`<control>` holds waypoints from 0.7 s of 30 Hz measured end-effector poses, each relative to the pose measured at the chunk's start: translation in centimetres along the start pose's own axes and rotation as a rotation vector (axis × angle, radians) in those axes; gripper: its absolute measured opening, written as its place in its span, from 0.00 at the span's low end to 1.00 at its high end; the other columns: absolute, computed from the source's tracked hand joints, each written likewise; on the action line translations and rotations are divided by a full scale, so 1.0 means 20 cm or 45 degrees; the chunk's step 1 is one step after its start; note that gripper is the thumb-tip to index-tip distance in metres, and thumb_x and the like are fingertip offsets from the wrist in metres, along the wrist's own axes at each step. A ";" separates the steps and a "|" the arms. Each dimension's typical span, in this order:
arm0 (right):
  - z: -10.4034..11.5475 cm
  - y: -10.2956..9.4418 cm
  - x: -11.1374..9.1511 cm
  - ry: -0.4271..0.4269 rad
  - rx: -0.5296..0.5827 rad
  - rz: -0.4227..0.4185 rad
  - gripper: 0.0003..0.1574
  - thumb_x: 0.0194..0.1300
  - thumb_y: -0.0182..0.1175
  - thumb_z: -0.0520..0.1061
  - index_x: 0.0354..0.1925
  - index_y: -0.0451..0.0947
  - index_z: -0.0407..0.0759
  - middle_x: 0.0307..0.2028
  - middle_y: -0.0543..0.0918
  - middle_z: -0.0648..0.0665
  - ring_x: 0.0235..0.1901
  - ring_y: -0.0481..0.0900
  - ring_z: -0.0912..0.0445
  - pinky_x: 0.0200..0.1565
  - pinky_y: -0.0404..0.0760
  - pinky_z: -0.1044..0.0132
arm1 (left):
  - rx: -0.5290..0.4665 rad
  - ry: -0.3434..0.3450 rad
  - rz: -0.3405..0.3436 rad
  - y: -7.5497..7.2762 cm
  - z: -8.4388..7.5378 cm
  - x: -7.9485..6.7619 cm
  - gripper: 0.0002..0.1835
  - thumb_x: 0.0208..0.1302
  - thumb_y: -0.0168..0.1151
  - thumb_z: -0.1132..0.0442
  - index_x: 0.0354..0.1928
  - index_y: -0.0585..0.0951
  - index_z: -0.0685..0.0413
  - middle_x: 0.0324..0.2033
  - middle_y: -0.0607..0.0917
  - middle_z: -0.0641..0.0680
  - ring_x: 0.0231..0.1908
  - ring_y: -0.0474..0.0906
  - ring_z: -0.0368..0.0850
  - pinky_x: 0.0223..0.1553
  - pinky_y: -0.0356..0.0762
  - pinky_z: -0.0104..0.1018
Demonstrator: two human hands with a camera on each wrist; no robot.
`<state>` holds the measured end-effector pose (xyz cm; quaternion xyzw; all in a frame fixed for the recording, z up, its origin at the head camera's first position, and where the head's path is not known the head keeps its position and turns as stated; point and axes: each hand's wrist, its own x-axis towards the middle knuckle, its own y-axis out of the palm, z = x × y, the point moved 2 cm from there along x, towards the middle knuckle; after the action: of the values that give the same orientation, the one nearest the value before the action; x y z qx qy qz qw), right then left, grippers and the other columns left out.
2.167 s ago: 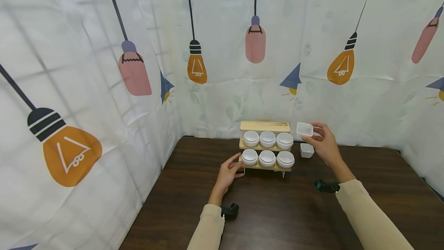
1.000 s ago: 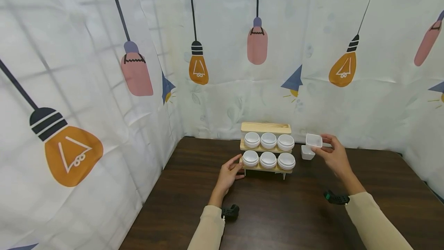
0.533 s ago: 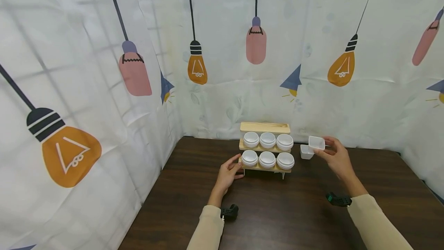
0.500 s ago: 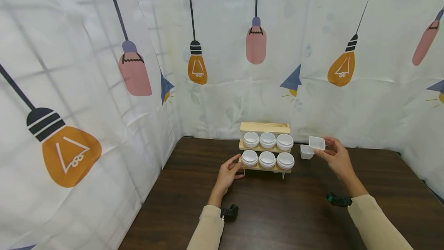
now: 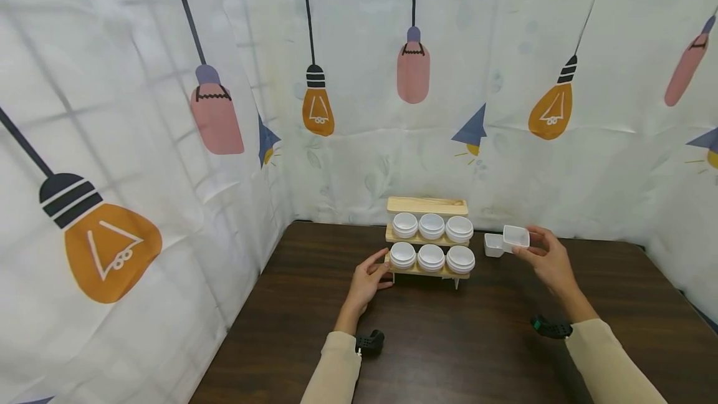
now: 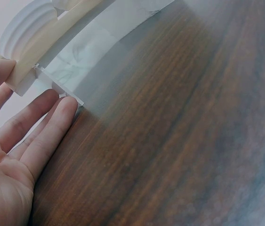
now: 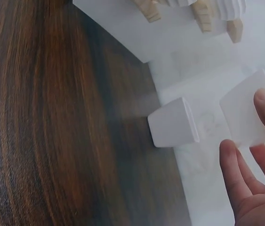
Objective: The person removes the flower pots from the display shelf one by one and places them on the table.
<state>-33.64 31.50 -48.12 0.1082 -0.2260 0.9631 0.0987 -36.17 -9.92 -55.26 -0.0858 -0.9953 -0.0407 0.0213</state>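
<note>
A stepped wooden rack [image 5: 427, 206] stands at the back of the table, bearing round white cups [image 5: 431, 257] in two rows of three. My left hand [image 5: 364, 282] grips the left end of its lower board; in the left wrist view the thumb lies on the wood [image 6: 26, 63] and lower fingers extend by the clear leg [image 6: 59, 84]. To the right of the rack, my right hand [image 5: 552, 260] pinches a small square white cup [image 5: 516, 237] by its side, raised off the table. A similar square cup [image 7: 172, 123] stands on the table just left of it.
The dark wooden table [image 5: 443, 341] ends at the back against a white curtain [image 5: 359, 161] printed with lamps. Another curtain side [image 5: 185, 235] hangs along the left edge. Each wrist wears a black band [image 5: 370, 343].
My right hand has carried its square cup rightward and down, from above and behind the standing cup to beside it. My left hand has kept its place on the rack.
</note>
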 end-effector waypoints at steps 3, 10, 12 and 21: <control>-0.02 -0.01 -0.01 -0.004 -0.016 -0.011 0.44 0.69 0.68 0.47 0.73 0.60 0.33 0.63 0.71 0.29 0.39 0.76 0.79 0.37 0.83 0.78 | 0.004 -0.001 0.000 0.00 0.00 0.00 0.27 0.75 0.61 0.60 0.73 0.72 0.54 0.51 0.87 0.61 0.53 0.84 0.64 0.45 0.91 0.43; -0.05 -0.03 -0.02 0.007 -0.026 -0.026 0.44 0.69 0.69 0.48 0.72 0.61 0.33 0.59 0.73 0.33 0.38 0.76 0.79 0.36 0.83 0.78 | 0.009 0.000 -0.004 0.01 0.00 0.00 0.28 0.75 0.61 0.60 0.74 0.71 0.54 0.53 0.87 0.62 0.54 0.84 0.64 0.44 0.91 0.41; -0.06 -0.03 -0.02 0.011 -0.027 -0.029 0.44 0.68 0.69 0.48 0.72 0.61 0.32 0.58 0.74 0.34 0.38 0.76 0.79 0.36 0.82 0.78 | 0.012 0.003 -0.002 0.01 0.00 0.00 0.28 0.75 0.61 0.59 0.74 0.71 0.55 0.53 0.87 0.63 0.54 0.84 0.64 0.45 0.91 0.41; -0.12 -0.04 -0.02 0.012 -0.038 -0.028 0.43 0.68 0.70 0.45 0.70 0.62 0.31 0.57 0.74 0.33 0.37 0.76 0.79 0.35 0.81 0.80 | 0.013 0.014 0.001 0.01 -0.01 -0.01 0.28 0.76 0.60 0.60 0.74 0.70 0.56 0.53 0.86 0.63 0.54 0.83 0.67 0.45 0.91 0.42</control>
<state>-33.41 33.27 -49.99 0.1049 -0.2386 0.9589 0.1119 -35.96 -9.74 -55.10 -0.0858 -0.9953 -0.0361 0.0271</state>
